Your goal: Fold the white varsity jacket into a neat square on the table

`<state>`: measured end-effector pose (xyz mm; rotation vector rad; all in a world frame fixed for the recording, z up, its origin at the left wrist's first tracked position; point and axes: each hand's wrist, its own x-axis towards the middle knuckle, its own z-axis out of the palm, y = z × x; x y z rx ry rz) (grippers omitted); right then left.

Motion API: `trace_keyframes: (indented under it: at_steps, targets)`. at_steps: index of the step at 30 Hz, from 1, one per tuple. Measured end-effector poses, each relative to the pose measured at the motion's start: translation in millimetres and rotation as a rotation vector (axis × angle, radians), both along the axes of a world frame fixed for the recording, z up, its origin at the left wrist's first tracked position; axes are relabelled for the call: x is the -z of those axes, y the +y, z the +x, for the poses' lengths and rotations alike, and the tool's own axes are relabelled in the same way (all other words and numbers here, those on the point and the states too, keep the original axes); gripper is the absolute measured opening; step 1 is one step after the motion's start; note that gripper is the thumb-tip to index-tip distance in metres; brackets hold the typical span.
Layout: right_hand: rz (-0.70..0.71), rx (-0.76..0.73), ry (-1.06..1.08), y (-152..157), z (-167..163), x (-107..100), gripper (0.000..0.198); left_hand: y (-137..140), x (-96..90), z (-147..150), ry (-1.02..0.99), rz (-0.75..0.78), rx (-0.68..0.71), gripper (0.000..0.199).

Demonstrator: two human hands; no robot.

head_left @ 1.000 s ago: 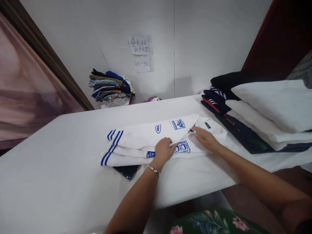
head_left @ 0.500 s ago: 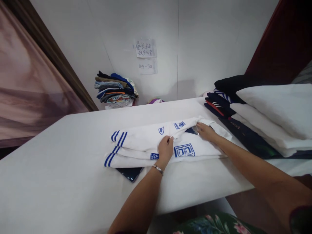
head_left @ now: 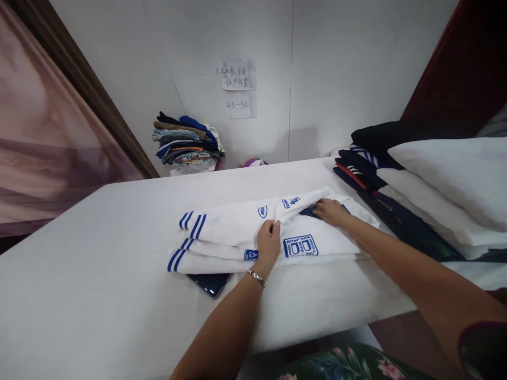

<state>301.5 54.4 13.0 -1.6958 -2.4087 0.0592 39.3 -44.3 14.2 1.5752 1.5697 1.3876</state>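
Observation:
A white long-sleeved top (head_left: 225, 227) with blue prints lies folded lengthwise on the white table. Its sleeves stretch left, with blue stripes at the cuffs. My left hand (head_left: 269, 243), a bracelet on its wrist, is closed in a pinch on a fabric edge near the middle. My right hand (head_left: 331, 211) lies at the collar end with fingers stretched out over a dark navy patch (head_left: 307, 211) in the gap between layers; some fingertips are partly hidden. From under the lower cuff sticks out the corner of a flat, glossy dark thing (head_left: 212, 285), its kind unclear.
Large piles of folded clothes (head_left: 443, 190), dark and white, stand at the table's right. Behind the far edge is a stack of folded garments (head_left: 188, 142). Handwritten paper signs (head_left: 240, 87) hang on the wall. A pink curtain (head_left: 47, 116) drapes at left.
My right hand has let go of the upper fabric edge and its fingers now reach lower, onto the navy patch. My left hand keeps its pinch in about the same place.

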Motion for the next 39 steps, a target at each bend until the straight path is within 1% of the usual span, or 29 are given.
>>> trace_keyframes:
  at_steps: [2, 4, 8, 10, 13, 15, 16, 20, 23, 25, 26, 27, 30, 31, 32, 34, 35, 37, 39]
  targets:
    - [-0.027, 0.050, -0.019, 0, -2, -2, 0.040, -2, -1.0, 0, 0.047, 0.022, 0.006, 0.026]
    - [-0.044, 0.077, -0.029, 0, -4, -2, 0.043, -6, -2.8, 0, 0.158, 0.050, 0.035, 0.025]
    - [-0.076, 0.091, -0.032, 0, -7, -7, 0.043, -14, -8.0, -1, 0.565, 0.123, 0.194, 0.023]
    - [-0.083, 0.089, -0.025, -4, -6, -12, 0.040, -17, -10.3, -1, 0.767, 0.134, 0.268, 0.022]
    - [-0.079, 0.099, -0.011, -19, -1, -18, 0.037, -19, -12.3, -3, 0.948, 0.102, 0.329, 0.020]
    - [-0.039, 0.089, 0.036, -35, 3, -20, 0.037, -19, -13.0, -4, 0.986, 0.079, 0.346, 0.019]
    - [0.004, 0.069, 0.073, -44, 4, -21, 0.037, -19, -13.3, -4, 0.991, 0.071, 0.352, 0.019]
    - [0.232, -0.084, 0.180, -72, -4, -29, 0.042, -18, -15.0, -4, 1.002, 0.067, 0.359, 0.018]
    - [0.338, -0.155, 0.188, -74, -22, -44, 0.049, -20, -16.8, -4, 1.016, 0.080, 0.348, 0.019]
    - [0.372, -0.157, 0.172, -68, -33, -51, 0.054, -21, -17.8, -4, 1.022, 0.090, 0.344, 0.019]
    - [0.360, -0.135, 0.153, -63, -37, -52, 0.056, -22, -18.1, -5, 1.024, 0.092, 0.343, 0.018]
    - [0.302, -0.094, 0.124, -58, -39, -49, 0.058, -23, -18.3, -5, 1.024, 0.091, 0.343, 0.018]
    - [-0.030, 0.053, 0.030, -42, -37, -28, 0.060, -24, -17.9, -6, 1.023, 0.067, 0.341, 0.018]
    - [-0.123, 0.082, 0.013, -38, -35, -19, 0.059, -23, -17.5, -6, 1.024, 0.058, 0.344, 0.018]
    - [-0.180, 0.098, 0.006, -35, -32, -11, 0.059, -23, -17.1, -6, 1.024, 0.052, 0.346, 0.018]
    - [-0.193, 0.105, 0.015, -32, -28, -1, 0.060, -23, -16.0, -7, 1.015, 0.052, 0.346, 0.019]
    - [-0.191, 0.103, 0.020, -31, -27, -1, 0.059, -23, -15.7, -7, 1.005, 0.056, 0.345, 0.020]
    - [-0.196, 0.092, 0.025, -35, -25, -6, 0.056, -23, -15.4, -7, 0.979, 0.067, 0.341, 0.023]
    - [-0.178, 0.069, 0.032, -46, -22, -16, 0.053, -24, -15.9, -8, 0.960, 0.068, 0.344, 0.027]
